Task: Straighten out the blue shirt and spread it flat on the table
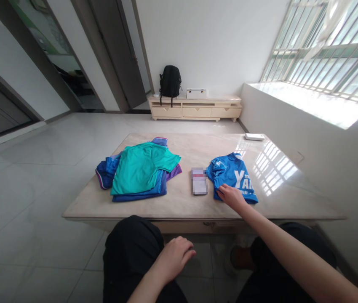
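I see my right hand [232,196] stretched out on the counter [185,206]. Its grip lies on the near edge of the folded blue shirt [233,176] with white letters. The fingers touch the cloth, but I cannot tell if they pinch it or just press flat.

My left hand [174,256] is down low, by my left knee, below the counter edge. Its grip is loose and half curled, with nothing in it.

The blue shirt lies right of the middle of the counter. Just beside it on the left is a small flat card [199,181]. Farther left sits a pile of shirts [139,170], with a teal one on top. A white box [255,136] is at the far edge.
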Available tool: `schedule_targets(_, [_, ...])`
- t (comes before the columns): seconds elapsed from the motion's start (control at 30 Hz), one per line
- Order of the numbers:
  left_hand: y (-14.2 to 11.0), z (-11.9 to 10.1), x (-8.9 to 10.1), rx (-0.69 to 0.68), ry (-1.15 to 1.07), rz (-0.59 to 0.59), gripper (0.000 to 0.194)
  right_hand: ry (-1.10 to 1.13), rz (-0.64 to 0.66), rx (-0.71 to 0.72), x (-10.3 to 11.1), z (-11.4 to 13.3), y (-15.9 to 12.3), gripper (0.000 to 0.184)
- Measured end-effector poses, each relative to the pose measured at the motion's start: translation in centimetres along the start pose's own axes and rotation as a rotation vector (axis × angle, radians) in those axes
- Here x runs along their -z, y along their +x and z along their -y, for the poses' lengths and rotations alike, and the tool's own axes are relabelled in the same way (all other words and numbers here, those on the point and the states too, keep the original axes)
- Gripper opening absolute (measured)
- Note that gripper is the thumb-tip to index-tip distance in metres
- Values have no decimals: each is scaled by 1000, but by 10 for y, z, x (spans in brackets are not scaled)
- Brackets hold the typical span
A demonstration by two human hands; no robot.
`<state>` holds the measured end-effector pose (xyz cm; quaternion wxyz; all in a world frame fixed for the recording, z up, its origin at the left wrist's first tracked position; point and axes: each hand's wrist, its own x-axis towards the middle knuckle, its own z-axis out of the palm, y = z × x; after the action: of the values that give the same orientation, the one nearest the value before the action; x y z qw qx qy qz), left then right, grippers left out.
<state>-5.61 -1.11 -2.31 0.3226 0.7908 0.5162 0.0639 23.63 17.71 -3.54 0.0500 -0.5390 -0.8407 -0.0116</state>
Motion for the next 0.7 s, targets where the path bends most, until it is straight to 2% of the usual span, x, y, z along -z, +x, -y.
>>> schedule_targets(0.13, [0,3,-1,4,-10,-20,22,19,2,8,-1,-2,-10,41])
schedule_targets(0.3, [2,0,-1,9,19,-5,22,57,6,58,-3,6,-27,35])
schedule_targets(0.53, [1,-4,3,41,61,36,22,103,-18,17,-8,17,-32,31])
schedule_targets(0.63, [3,-6,2,13,18,28,22,154,-27,17,-4,2,-33,26])
schedule_targets(0.7, [15,-13,4,-45,-26,-2,24,186,-47,-18,3,-23,-38,26])
